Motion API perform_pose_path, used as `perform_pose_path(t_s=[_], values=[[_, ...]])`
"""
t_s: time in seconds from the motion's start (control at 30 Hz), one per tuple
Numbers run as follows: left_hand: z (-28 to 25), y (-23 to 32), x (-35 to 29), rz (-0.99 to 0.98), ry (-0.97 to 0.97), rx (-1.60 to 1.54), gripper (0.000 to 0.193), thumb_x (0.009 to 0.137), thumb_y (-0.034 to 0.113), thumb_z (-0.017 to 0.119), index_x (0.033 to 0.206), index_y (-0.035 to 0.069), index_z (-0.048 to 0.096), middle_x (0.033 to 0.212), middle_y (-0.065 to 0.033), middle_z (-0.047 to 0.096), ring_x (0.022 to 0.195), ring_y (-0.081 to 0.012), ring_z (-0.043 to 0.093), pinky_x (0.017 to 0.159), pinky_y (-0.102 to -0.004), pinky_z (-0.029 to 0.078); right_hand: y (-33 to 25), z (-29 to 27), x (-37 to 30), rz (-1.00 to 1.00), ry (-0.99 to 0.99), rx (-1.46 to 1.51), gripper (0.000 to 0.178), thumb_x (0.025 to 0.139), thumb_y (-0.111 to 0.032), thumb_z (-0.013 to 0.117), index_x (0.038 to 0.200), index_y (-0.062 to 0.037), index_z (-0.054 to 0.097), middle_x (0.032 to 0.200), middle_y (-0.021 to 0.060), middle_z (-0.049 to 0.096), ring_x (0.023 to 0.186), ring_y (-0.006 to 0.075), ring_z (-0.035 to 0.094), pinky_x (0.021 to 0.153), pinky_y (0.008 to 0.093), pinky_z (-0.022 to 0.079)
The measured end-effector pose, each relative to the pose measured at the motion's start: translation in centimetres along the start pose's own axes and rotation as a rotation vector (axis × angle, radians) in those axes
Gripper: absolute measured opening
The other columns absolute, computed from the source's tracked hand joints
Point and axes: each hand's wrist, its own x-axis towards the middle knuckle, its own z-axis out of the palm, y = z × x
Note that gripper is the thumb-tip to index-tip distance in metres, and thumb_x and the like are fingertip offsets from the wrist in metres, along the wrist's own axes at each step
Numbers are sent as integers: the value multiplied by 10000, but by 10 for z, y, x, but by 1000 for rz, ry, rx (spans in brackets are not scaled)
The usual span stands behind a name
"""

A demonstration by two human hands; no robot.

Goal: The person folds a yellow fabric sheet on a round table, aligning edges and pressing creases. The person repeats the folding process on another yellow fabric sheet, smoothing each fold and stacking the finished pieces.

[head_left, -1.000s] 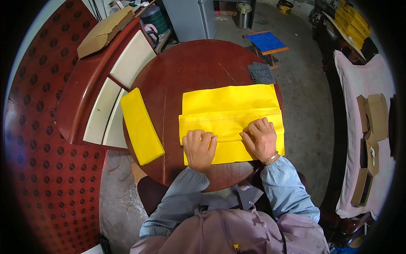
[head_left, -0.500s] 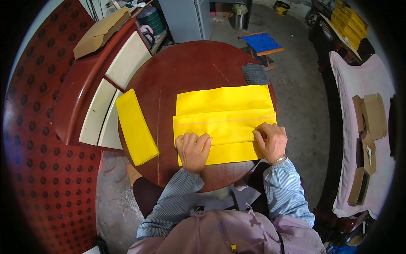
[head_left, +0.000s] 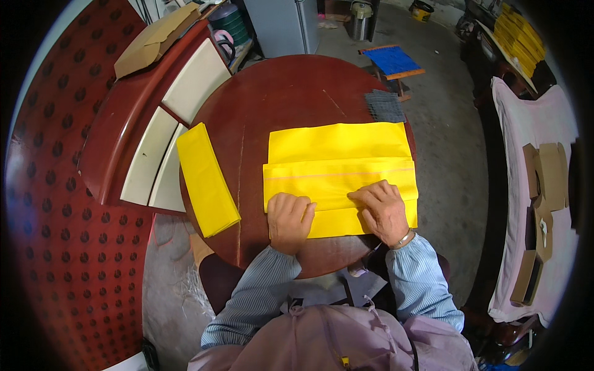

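Observation:
A yellow fabric sheet (head_left: 340, 148), folded in layers with a thin pinkish line across it, lies on the round dark-red table (head_left: 278, 86) in front of me. At its near left edge, my left hand (head_left: 291, 224) is closed with curled fingers on the fabric. My right hand (head_left: 385, 211) rests on the near right part, fingers stretched over the folded layer and thumb bent below them. To the left lies a narrow stack of folded yellow fabric (head_left: 207, 179), touched by neither hand.
A grey mesh cloth (head_left: 385, 106) lies at the table's far right edge. Behind it stands a blue-topped folding stool (head_left: 393, 60). A red cabinet (head_left: 99, 154) with cream panels adjoins the left. Open cardboard boxes (head_left: 550, 176) lie on a pale cloth at right.
My right hand has moved left and inward from the fabric's right edge, its fingers now straighter. My left hand stays at the left edge. The whole view has shifted slightly.

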Motion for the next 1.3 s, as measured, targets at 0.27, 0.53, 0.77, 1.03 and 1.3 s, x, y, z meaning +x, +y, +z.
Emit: perform_pose_path(t_s=[0.27,0.53,0.77,1.03,1.3], values=[[-9,-4,-4,-48,-11,108,110,907,81,779,1014,100,759,877,-71,635,845,-282,634,795,-424,433,6,-1,-4,51,100,3,120,879,-148,801,988,-104,780,921,66,688,880,286,611,794,419,450],[-9,-6,7,-18,-8,41,131,876,93,792,954,38,702,1010,-141,652,1042,-350,612,924,-465,482,15,-11,-17,157,175,-75,118,874,-152,792,962,-94,740,1010,60,715,939,282,640,822,414,479],[-8,-4,10,-27,-43,20,113,869,51,776,959,36,708,1003,-142,670,1014,-347,631,920,-461,485,21,-20,-29,291,212,-165,169,943,-219,772,1053,-93,791,973,81,755,847,261,666,762,386,496],[-10,10,16,31,-171,34,173,882,5,702,1042,28,763,945,-123,659,959,-332,630,908,-471,490,26,-31,-35,341,275,-214,138,872,-175,799,967,-78,775,925,71,714,876,275,633,765,412,478],[1,9,20,24,-103,-123,127,813,-70,633,912,3,665,948,-165,656,948,-372,624,842,-447,518,31,-37,-39,406,264,-244,148,870,-191,803,971,-85,784,929,67,728,874,269,618,764,411,470]])
